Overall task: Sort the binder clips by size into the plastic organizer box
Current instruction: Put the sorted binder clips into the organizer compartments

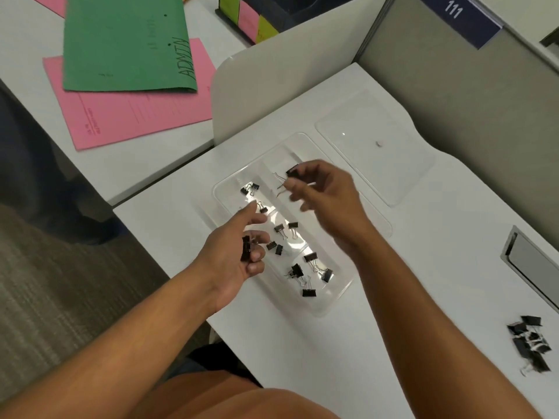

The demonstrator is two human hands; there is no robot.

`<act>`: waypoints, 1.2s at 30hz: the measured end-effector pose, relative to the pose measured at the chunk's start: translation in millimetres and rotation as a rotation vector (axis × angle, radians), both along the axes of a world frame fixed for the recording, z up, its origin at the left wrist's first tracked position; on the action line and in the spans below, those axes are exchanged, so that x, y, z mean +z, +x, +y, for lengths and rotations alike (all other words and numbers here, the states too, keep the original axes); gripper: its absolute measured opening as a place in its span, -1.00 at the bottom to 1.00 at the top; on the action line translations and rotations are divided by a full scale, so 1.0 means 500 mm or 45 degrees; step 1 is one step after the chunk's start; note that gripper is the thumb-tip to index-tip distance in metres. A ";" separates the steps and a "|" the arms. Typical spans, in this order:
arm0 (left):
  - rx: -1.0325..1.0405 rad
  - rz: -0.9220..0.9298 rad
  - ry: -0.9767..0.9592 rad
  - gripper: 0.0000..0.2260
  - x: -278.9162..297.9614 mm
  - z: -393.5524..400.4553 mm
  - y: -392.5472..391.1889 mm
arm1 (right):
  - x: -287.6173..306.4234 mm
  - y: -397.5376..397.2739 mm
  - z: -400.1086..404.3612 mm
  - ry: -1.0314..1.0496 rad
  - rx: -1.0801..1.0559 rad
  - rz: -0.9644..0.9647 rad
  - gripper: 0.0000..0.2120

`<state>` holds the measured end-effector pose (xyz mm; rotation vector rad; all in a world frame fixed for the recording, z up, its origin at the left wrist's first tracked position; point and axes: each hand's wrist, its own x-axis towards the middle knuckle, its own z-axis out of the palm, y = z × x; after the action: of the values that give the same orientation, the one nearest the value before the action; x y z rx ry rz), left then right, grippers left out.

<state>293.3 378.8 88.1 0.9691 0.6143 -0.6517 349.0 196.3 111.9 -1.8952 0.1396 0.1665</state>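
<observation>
So the clear plastic organizer box sits diagonally on the white desk, its near end close to the desk's front edge. Its lid lies flat just beyond it, up near the partition wall.

The right hand hovers over the far compartment, pinching a binder clip between its fingertips. The left hand is curled around a few black clips, index finger stretched toward the small ones in the left compartments. Sorted clips dot the near sections.

The unsorted pile waits well off to the right, with lots of bare desk between. Green folder and pink folder sit on the next desk, out of the way.
</observation>
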 end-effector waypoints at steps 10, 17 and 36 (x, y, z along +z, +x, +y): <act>0.136 -0.002 -0.140 -0.82 0.017 0.009 -0.011 | -0.043 0.038 0.004 -0.628 -0.188 -0.234 -0.82; 0.167 -0.047 -0.393 -0.35 0.013 0.006 0.003 | -0.008 -0.124 0.081 -0.375 0.448 -0.201 -0.70; -0.005 -0.146 -0.327 -0.39 0.018 -0.006 -0.030 | -0.065 0.057 -0.014 -0.705 -0.058 -0.269 -0.80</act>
<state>278.2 376.0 97.1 0.7615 0.4158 -0.6563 377.7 189.3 79.6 -2.4436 0.0901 -0.1183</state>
